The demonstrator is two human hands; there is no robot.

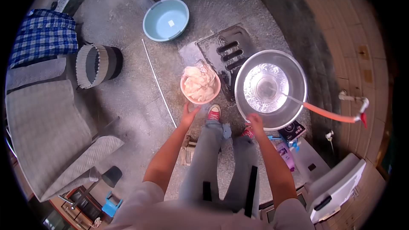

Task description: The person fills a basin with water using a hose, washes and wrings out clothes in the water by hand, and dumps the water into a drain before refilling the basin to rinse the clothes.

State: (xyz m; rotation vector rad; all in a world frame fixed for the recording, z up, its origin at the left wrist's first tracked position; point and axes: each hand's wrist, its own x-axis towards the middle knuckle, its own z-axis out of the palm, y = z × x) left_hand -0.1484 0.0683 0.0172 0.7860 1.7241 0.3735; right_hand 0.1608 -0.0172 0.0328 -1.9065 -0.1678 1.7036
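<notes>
You stand over a rough, grey concrete floor (132, 110), your left hand (189, 114) with fingers parted and released, beside a round pink basin (202, 102) of crumpled, pale cloth (198, 81) at 11 o'clock. At 2 o'clock, your right hand (255, 122) meets a shiny metal basin (297, 76)'s 7 o'clock rim; whether those fingers grasp, you cannot tell.

- Rough gray floor (132, 119) under pale light, damp beside the slotted drain cover (212, 50) at the far middle
- Tan tiled wall (336, 17) along the right
- Gray-covered furniture (47, 115) at the left, with blue checked cloth (44, 32) farther off
- Basket with a pale, ribbed side (88, 72) just right of them
- White appliance (341, 187), near right
</notes>
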